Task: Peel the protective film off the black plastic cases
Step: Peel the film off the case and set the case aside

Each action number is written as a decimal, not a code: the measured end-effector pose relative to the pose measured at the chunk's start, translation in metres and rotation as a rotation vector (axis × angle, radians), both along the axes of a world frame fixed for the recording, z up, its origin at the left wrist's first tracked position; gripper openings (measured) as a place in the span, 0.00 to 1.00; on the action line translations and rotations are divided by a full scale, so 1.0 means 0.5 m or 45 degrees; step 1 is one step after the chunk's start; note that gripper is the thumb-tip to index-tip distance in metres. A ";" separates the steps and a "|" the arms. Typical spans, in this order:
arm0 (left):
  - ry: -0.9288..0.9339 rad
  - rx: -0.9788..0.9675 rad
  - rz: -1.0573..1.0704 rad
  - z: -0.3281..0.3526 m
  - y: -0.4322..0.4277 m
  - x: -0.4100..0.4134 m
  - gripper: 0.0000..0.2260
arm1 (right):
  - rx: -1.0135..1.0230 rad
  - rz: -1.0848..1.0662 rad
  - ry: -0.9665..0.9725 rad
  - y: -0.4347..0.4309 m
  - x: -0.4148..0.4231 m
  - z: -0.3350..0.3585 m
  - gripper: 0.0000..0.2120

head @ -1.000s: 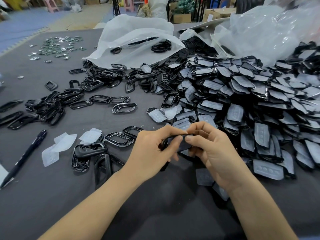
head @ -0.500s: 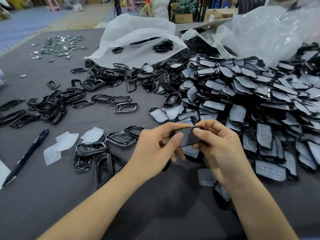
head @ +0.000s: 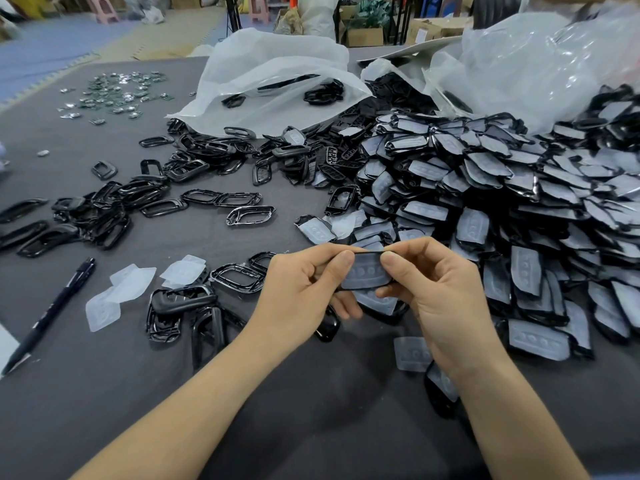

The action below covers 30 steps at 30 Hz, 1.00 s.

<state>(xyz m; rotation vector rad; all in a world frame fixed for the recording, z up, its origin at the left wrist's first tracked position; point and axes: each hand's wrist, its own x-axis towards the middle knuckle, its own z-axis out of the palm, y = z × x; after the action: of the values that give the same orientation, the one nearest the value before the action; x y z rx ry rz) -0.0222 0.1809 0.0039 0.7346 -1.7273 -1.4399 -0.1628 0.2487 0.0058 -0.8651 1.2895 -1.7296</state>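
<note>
Both hands — left hand [head: 304,285], right hand [head: 440,289] — pinch one black plastic case [head: 367,273] between them, its long axis crosswise, protective film [head: 367,276] facing the person.

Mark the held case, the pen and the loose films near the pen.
held case [head: 367,273], head view, middle of its film-covered face.
pen [head: 50,316], head view, middle of the barrel.
loose films [head: 131,280], head view, on the upper sheet.

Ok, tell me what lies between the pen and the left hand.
Head view: between pen and left hand lie loose film pieces and black frames.
</note>
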 end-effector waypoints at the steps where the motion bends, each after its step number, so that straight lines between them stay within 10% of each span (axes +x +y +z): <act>1: 0.000 0.007 0.001 0.000 0.000 -0.001 0.09 | -0.002 0.000 -0.005 0.000 0.000 0.000 0.01; 30: -0.044 -0.082 0.109 -0.006 -0.002 -0.001 0.14 | -0.097 -0.025 0.219 0.004 0.002 0.002 0.03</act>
<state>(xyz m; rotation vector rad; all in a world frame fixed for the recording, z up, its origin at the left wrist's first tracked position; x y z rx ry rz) -0.0227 0.1797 0.0010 0.7933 -1.7390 -1.3152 -0.1616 0.2506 0.0067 -1.0682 1.3540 -1.7604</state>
